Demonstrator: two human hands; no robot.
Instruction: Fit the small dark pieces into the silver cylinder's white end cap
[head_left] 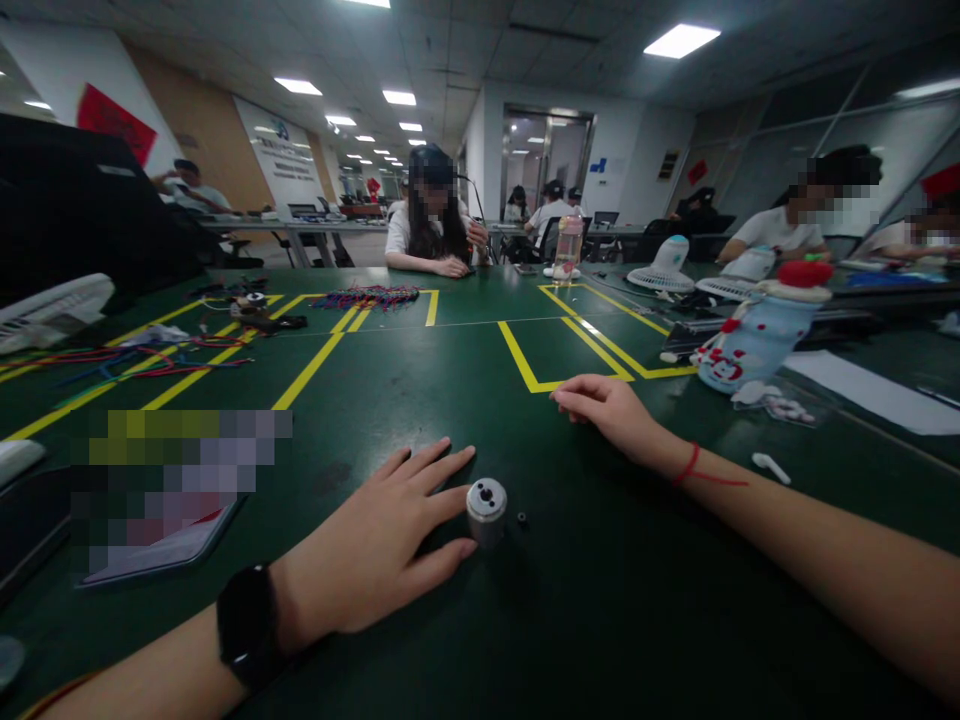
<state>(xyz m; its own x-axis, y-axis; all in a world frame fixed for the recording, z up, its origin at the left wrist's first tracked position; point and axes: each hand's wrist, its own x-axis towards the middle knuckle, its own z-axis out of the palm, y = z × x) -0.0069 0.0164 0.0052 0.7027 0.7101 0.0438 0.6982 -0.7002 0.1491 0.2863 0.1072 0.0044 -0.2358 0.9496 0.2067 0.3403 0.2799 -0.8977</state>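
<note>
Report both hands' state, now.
Left hand: open, spread beside the metal cylinder.
Right hand: closed in a pinch; whether it holds anything tiny cannot be told.

What my remote view showed me
A pale-blue, red-topped bottle (772,335) stood beside flat white paper (874,388); a white plastic earbud (771,466) lay nearer; thin red-and-blue wires (367,298) lay tangled farther left.
</note>
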